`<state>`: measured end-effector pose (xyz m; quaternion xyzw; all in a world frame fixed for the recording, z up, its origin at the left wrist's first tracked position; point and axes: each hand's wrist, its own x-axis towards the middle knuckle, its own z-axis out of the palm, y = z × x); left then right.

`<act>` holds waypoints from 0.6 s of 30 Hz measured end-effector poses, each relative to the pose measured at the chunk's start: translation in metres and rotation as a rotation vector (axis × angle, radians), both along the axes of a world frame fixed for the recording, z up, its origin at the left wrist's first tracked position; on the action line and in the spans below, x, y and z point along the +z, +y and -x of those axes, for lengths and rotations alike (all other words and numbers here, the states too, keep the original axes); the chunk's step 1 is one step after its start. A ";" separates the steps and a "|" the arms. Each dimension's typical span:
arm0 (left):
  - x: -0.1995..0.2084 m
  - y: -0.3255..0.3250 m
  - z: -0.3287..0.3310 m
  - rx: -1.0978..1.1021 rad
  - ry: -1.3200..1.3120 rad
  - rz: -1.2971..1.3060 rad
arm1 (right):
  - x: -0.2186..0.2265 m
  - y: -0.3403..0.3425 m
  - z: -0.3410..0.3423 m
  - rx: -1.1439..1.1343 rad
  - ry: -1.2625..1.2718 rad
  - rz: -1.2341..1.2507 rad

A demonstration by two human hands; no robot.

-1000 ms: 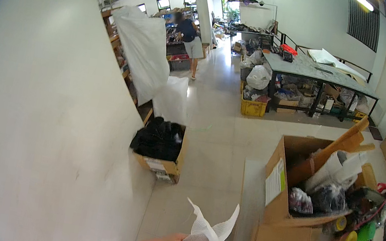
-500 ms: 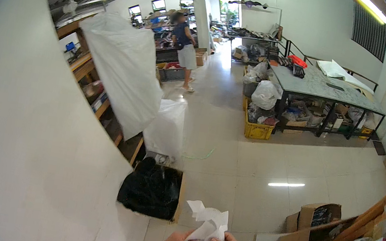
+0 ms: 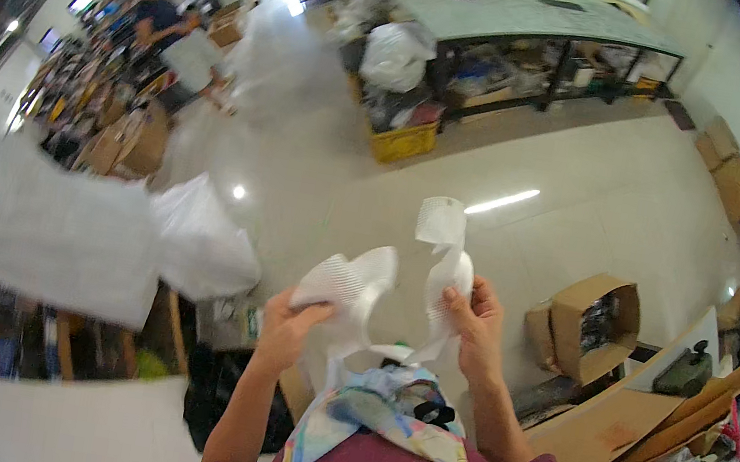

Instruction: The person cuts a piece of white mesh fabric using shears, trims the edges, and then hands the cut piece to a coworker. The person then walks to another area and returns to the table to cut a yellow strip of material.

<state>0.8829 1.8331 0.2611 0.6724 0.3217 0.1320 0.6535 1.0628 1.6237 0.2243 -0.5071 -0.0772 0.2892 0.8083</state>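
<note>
My left hand [image 3: 282, 331] pinches a limp white ribbed strip [image 3: 350, 284], its broad end fanning out beyond the fingers. In my right hand [image 3: 479, 324] is another length of white ribbed strip [image 3: 441, 223], gripped between thumb and fingers, with its curled end standing up. Both lengths hang down toward the pastel patterned cloth [image 3: 402, 396] at my chest. Whether they join there I cannot tell. A gap separates the hands.
Left stand wooden shelves partly covered by white sheeting [image 3: 52, 219]. An open cardboard box [image 3: 594, 329] sits to the right, near flattened cardboard [image 3: 620, 425]. Farther off are a long table [image 3: 539, 16], a yellow crate [image 3: 403, 143] and a standing person [image 3: 169, 30].
My hands have moved apart and up, spreading the white strip that was bunched between them. The view has tilted down and turned, bringing my forearms and chest into sight.
</note>
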 end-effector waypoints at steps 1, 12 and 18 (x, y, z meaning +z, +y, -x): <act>-0.004 0.015 -0.022 -0.018 0.011 -0.083 | 0.001 0.004 -0.032 -0.028 0.002 -0.024; -0.126 0.141 -0.357 0.145 -0.012 0.694 | -0.091 0.027 -0.291 -0.154 0.210 0.101; -0.158 0.142 -0.620 -0.196 0.125 0.910 | -0.093 -0.055 -0.411 -0.620 0.349 0.257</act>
